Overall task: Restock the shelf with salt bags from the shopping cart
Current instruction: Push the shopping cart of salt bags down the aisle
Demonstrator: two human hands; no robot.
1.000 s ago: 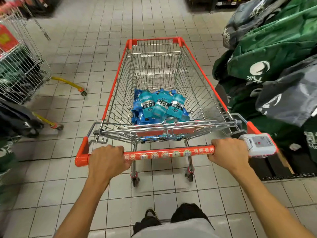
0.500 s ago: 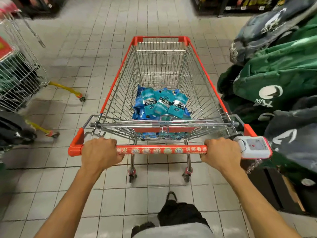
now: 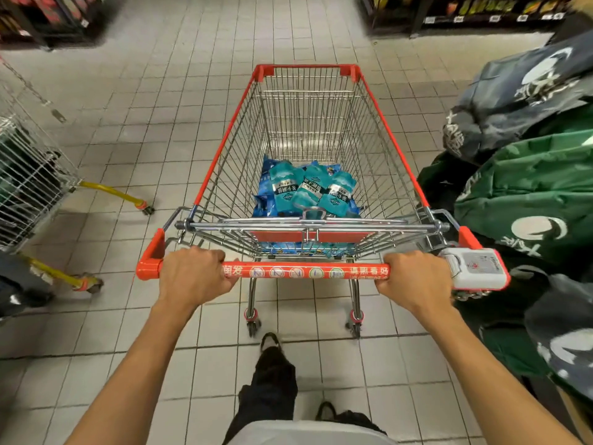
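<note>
Pushing the cart [image 3: 390, 149] forward, I am gripping its handle [image 3: 305, 272] with my left hand [image 3: 192, 277] and right hand [image 3: 417, 279], fingers curled round it, so the salt bags [image 3: 308, 187] are coming nearer the shelves [image 3: 465, 11] ahead.

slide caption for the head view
Both hands, left and right, grip the cart handle; salt bags lie inside.

lower salt bags [image 3: 272, 207] hidden under pile; far shelves [image 3: 481, 11] blurred, perhaps snacks
</note>
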